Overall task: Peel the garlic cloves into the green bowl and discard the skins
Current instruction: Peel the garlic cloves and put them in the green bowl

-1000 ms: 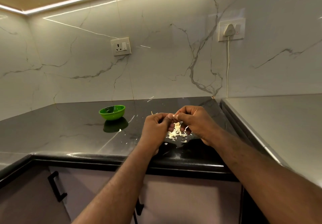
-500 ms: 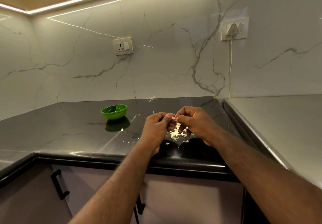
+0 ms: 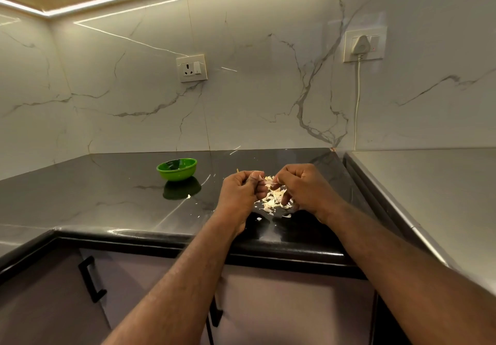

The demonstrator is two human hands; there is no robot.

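Clearly midway: the left hand (image 3: 240,194) and right hand (image 3: 303,189), fingers curled and nearly touching, pinch a small pale garlic clove (image 3: 268,181) between them, above a loose heap of thin, papery skins (image 3: 273,203) on the glossy black counter (image 3: 107,197). Well off to the left hand's left sits the round, shiny green bowl (image 3: 177,170), its contents hard to make out; the skins are not yet discarded.

What seemed a garlic clove (image 3: 268,181) sat mostly hidden between the left hand (image 3: 240,197) and right hand (image 3: 304,191); contents of the green bowl (image 3: 177,175) were too small to tell.
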